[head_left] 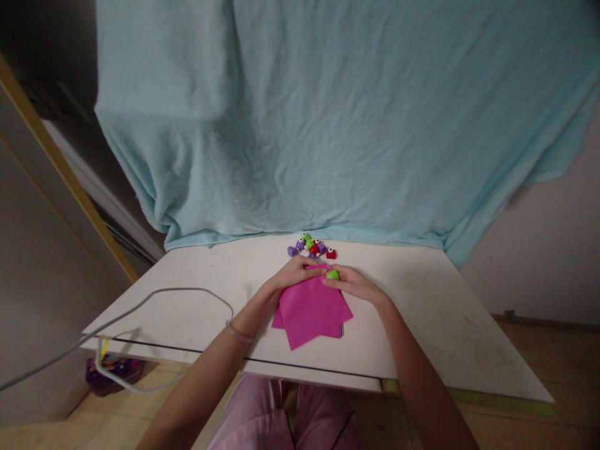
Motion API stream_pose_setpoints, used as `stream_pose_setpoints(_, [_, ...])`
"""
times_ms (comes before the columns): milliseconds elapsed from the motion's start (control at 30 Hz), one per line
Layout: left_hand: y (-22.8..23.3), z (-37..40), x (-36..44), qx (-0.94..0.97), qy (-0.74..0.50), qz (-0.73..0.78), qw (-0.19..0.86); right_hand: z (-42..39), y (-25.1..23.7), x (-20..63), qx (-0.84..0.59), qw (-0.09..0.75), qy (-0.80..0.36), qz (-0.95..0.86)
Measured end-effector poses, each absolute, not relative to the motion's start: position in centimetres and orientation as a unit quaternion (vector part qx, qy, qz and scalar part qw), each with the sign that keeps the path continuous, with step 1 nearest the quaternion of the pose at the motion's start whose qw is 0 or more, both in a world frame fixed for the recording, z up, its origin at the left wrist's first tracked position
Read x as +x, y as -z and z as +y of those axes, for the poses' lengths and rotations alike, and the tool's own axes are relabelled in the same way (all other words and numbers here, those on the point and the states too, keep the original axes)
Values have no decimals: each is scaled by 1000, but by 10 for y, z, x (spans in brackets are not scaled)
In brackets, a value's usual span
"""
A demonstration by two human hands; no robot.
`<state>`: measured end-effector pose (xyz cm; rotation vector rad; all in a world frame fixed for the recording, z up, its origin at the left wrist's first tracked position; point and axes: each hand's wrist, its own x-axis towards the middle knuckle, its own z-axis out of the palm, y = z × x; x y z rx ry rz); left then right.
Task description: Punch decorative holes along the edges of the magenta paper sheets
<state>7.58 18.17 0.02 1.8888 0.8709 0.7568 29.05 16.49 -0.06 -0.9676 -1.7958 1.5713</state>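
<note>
Toy (332, 274), green, in right hand (355, 282)

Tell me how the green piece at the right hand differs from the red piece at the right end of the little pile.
The green piece is bright green; the red piece is red. The green piece is held in the right hand's fingers, while the red piece rests on the white table, farther from the person. Both look small.

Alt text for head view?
The right hand holds a green piece by magenta paper sheets on a white table; the left hand touches the sheets. Beyond lie purple, red and green googly-eyed pieces; a blue cloth hangs behind.
</note>
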Motion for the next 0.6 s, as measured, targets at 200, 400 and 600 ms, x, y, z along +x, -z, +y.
stream_pose_setpoints(200, [-1,182,76,765,-311,360,434,163,2,291,-353,294,-592,-662])
stream_pose_setpoints(400, [-5,182,75,759,-327,379,415,168,7,287,-340,329,-597,-648])
stream_pose_setpoints(600, [-4,182,74,760,-336,384,402,171,7,285,-356,345,-582,-645])
